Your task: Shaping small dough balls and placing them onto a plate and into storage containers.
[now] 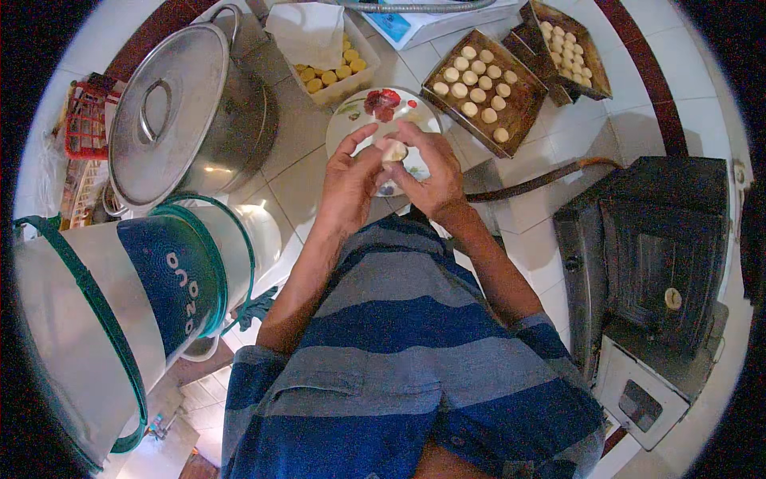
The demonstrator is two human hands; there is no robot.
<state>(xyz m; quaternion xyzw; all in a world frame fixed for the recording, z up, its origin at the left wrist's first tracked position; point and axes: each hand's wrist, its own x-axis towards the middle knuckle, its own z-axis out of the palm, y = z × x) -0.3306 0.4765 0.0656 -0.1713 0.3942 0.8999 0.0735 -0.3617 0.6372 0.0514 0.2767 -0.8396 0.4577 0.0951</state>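
Note:
A small piece of pale dough (395,151) is pinched between both my hands, above a floral plate (338,123). My left hand (352,179) presses its thumb and fingertips against one side of the dough. From the other side, the thumb and index finger of my right hand (437,170) curve around it. The plate bears red flowers and is partly hidden by my hands. Just beyond it, a plastic container (353,84) holds several round yellow pieces, partly covered by a white sheet (308,33). Rows of pale dough rounds (477,94) lie on a dark metal tray (517,123).
A second tray (589,33) of rounds is tilted at the upper right. On the left stand a large lidded metal pot (173,120) and a clear bucket (84,311) with green rims. A dark hose (526,185) crosses the tiled floor towards a black appliance (658,251).

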